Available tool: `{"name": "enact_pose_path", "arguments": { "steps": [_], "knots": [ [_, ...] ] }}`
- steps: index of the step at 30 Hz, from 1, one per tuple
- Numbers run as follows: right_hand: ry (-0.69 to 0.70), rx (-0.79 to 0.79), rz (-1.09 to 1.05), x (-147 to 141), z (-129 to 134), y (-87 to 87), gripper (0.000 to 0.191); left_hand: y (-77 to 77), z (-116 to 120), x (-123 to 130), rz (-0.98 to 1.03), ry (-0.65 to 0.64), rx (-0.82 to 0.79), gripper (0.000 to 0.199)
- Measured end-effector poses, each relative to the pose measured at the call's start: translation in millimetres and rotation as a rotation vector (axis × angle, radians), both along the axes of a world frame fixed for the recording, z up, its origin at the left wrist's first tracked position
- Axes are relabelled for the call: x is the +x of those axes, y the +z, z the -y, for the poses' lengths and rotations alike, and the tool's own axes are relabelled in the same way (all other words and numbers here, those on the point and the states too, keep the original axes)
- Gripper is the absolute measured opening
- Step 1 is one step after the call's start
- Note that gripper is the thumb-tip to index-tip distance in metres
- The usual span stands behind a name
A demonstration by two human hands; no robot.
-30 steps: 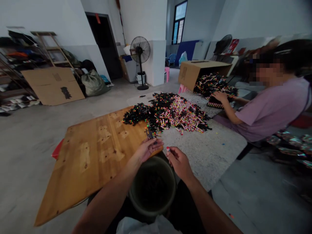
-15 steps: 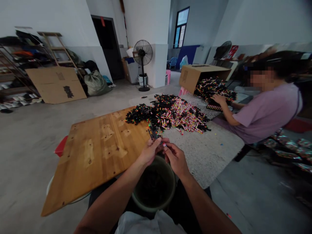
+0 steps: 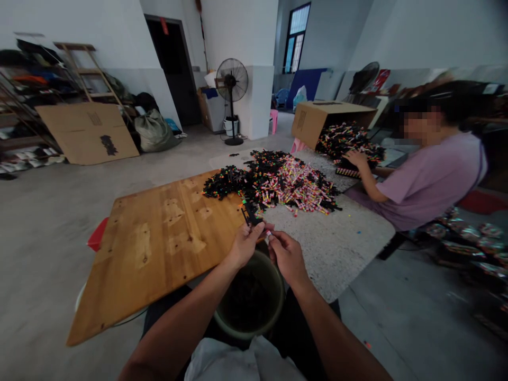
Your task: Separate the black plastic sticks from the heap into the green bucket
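My left hand point(image 3: 246, 244) is closed on a thin black plastic part point(image 3: 251, 216) that sticks out past the thumb toward the pile. Between the pinched thumb and fingers of my right hand point(image 3: 290, 255) is a small pink-and-white tube point(image 3: 269, 233), close beside my left fingertips. Whether tube and black part touch is hidden by the fingers. Just beyond my hands lies a heap of small pink tubes point(image 3: 307, 188) and black plastic parts point(image 3: 226, 181) with orange and green ends. Below my hands a round bucket point(image 3: 282, 296) holds dark pieces.
A wooden board point(image 3: 159, 248) lies at the left, a speckled grey tabletop point(image 3: 341, 248) at the right. Across the table a co-worker in a pink shirt point(image 3: 432, 174) handles pieces by a tipped cardboard box point(image 3: 307, 127). A standing fan point(image 3: 232, 79) is farther back.
Both hands stay together over the bucket with the same things in them. The tube in my right hand has shifted very slightly; the view has tilted a little.
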State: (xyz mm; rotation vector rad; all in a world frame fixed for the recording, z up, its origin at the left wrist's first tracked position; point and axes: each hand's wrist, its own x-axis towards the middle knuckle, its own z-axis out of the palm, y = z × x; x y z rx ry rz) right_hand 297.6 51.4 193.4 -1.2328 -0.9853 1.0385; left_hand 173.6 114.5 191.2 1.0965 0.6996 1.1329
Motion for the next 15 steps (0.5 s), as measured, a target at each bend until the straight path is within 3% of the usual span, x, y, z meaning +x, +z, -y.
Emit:
{"name": "enact_pose_path", "arguments": {
  "steps": [10,12,15],
  "knots": [
    [0.067,-0.096,-0.338,0.7,-5.5,-4.3,0.038,4.7,1.5,-2.1,0.062,-0.073,-0.132,0.042],
    [0.069,-0.070,-0.274,0.5,-5.4,-5.8,0.037,3.2,1.3,-0.9,0.056,-0.054,-0.127,0.044],
    [0.019,0.011,-0.016,-1.1,-2.6,-10.6,0.036,-1.2,2.2,1.8,0.056,0.003,-0.112,0.045]
  ]
}}
